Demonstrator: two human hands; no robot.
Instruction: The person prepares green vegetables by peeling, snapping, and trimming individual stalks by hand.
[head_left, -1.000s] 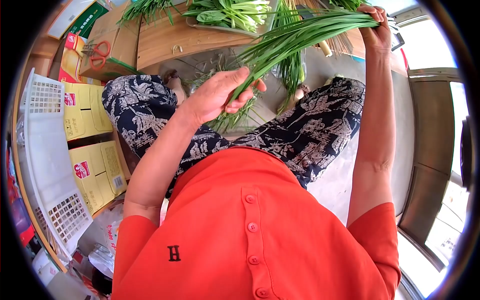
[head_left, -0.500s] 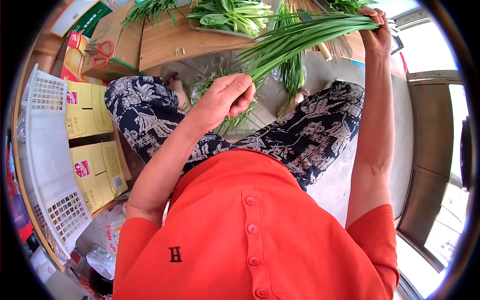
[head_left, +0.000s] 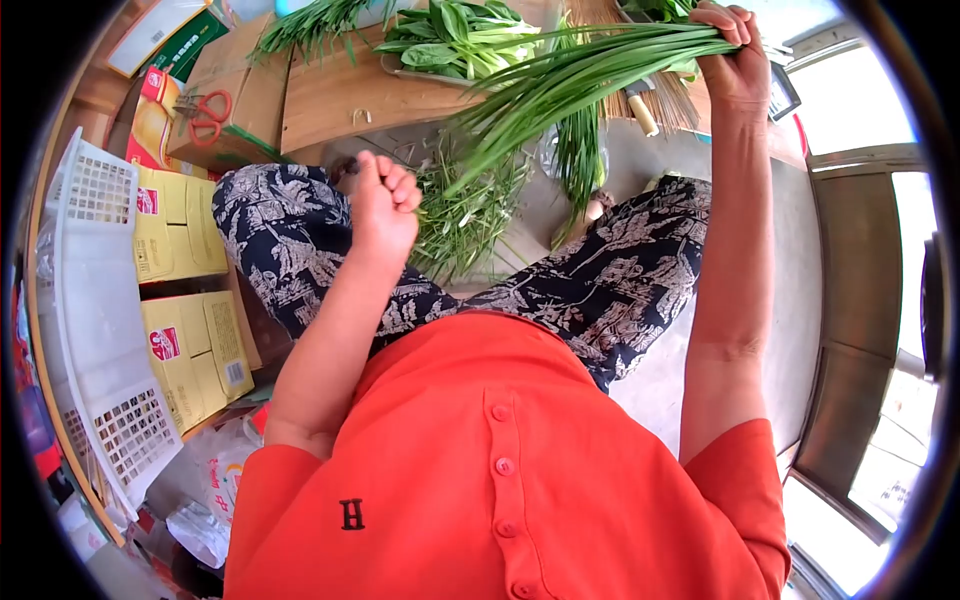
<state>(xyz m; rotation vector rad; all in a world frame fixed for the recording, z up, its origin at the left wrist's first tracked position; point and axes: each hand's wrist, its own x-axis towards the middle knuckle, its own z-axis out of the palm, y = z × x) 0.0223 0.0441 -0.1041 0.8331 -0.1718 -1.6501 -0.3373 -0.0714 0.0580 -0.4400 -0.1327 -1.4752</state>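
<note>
High on the right, my right hand (head_left: 735,58) is closed around the end of a bunch of garlic chives (head_left: 590,85). The long green leaves fan out to the left and droop over the floor. My left hand (head_left: 385,208) is raised above my left knee, apart from the bunch, its fingers curled shut; whether anything small is inside is hidden. Below the leaf tips, loose trimmed leaves (head_left: 465,215) lie in a pile on the floor between my feet. More chives (head_left: 578,165) hang down over the table edge.
A wooden table (head_left: 400,98) holds a tray of leafy greens (head_left: 465,40), further chives (head_left: 310,25) and a knife with a pale handle (head_left: 643,115). Red scissors (head_left: 210,118) are at a cardboard box (head_left: 225,75). Yellow cartons (head_left: 180,225) and a white plastic basket (head_left: 100,290) stand left.
My left hand has let go of the leaf tips and moved left and down, curled up. The chives now hang loose at that end. My right hand has shifted slightly left.
</note>
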